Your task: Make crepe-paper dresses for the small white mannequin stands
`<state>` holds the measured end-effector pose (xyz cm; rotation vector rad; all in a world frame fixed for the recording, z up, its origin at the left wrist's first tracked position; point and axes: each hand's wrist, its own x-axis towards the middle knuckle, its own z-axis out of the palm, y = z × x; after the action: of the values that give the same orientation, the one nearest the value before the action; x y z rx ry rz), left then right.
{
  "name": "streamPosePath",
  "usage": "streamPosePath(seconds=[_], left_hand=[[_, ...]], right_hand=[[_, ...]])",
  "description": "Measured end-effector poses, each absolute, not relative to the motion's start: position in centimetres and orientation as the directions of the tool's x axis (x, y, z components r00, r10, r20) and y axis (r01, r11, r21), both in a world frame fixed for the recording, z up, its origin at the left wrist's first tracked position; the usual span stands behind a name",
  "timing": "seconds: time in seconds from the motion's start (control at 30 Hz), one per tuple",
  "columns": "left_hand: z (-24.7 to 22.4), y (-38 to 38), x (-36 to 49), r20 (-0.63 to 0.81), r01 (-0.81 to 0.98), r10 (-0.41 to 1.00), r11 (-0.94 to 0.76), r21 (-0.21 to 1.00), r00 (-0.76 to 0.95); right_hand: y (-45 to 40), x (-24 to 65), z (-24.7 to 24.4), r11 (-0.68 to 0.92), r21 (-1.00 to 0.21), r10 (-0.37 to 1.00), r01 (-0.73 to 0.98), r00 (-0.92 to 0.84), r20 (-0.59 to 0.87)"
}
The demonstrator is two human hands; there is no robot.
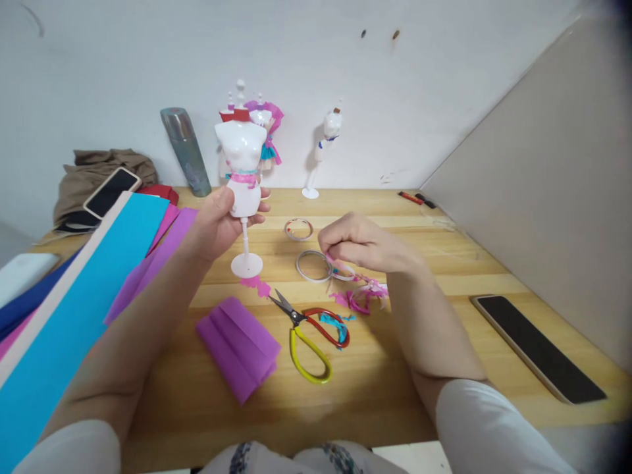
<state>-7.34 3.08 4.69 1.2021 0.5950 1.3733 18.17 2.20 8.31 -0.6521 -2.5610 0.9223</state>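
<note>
White, glossy plastic makes up the small dress form (240,141), a headless, armless torso that the left hand (217,220) grips around the hips, thumb in front and fingers behind. It stands upright above the near middle of the wooden table (375,382); whether its round white base (247,265) touches the wood, I cannot tell. Red wraps the neck, topped by a white knob (240,84). A pink band (243,179) circles the waist, with a short end hanging at the front, and a thin light-blue strip shows just above it. Below the hips the body narrows to a slim white pole.

Near the tape rings (314,266), the right hand (363,240) is curled, thumb and forefinger drawn together. Some pink shows at its fingertips, but I cannot tell whether it is pinched there or lies behind. Scissors (296,317), one handle red and one yellow, lie with blades slightly parted, beside a folded purple sheet (239,349).
</note>
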Motion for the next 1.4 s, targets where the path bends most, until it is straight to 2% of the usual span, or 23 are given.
streamPosePath(seconds=[0.13,0.27,0.37,0.43,0.6,0.73,0.97,1.1,1.3,1.4], left_hand=[[4.8,3.0,-7.3,0.289,-0.402,0.941,-0.199,0.894,0.178],[4.8,2.9,-7.2,0.300,-0.385,0.935,-0.211,0.898,0.187],[4.7,3.0,-7.3,0.313,-0.361,0.933,-0.233,0.903,0.180],[4.7,3.1,-7.4,0.336,-0.354,0.927,-0.262,0.898,0.167],[4.8,3.2,-7.4,0.356,-0.367,0.920,-0.279,0.887,0.164],[5.0,3.0,-7.6,0.357,-0.325,0.925,-0.300,0.897,0.131],[4.9,3.4,-8.0,0.360,-0.359,0.930,-0.310,0.880,0.081],[4.8,3.6,-8.0,0.341,-0.416,0.933,-0.266,0.869,0.116],[4.4,3.4,-7.6,0.341,-0.439,0.926,-0.241,0.865,0.163],[4.4,3.1,-7.4,0.330,-0.434,0.928,-0.228,0.872,0.175]], right_hand=[[1.8,18.2,8.7,0.722,-0.613,0.517,0.321,-0.839,0.170],[1.2,18.6,9.3,0.712,-0.582,0.524,0.394,-0.850,0.065],[0.7,19.8,9.9,0.646,-0.575,0.579,0.502,-0.813,-0.061],[0.4,20.8,10.3,0.606,-0.520,0.633,0.602,-0.761,-0.142],[0.6,22.8,10.6,0.563,-0.413,0.739,0.716,-0.660,-0.135],[1.6,23.2,10.1,0.515,-0.321,0.787,0.795,-0.587,-0.191],[2.7,24.2,9.4,0.562,-0.334,0.776,0.757,-0.622,-0.105],[2.4,24.2,10.1,0.505,-0.272,0.818,0.819,-0.554,-0.152],[2.5,24.3,10.1,0.545,-0.346,0.760,0.763,-0.625,-0.180],[2.3,24.0,10.2,0.525,-0.341,0.761,0.780,-0.610,-0.221]])
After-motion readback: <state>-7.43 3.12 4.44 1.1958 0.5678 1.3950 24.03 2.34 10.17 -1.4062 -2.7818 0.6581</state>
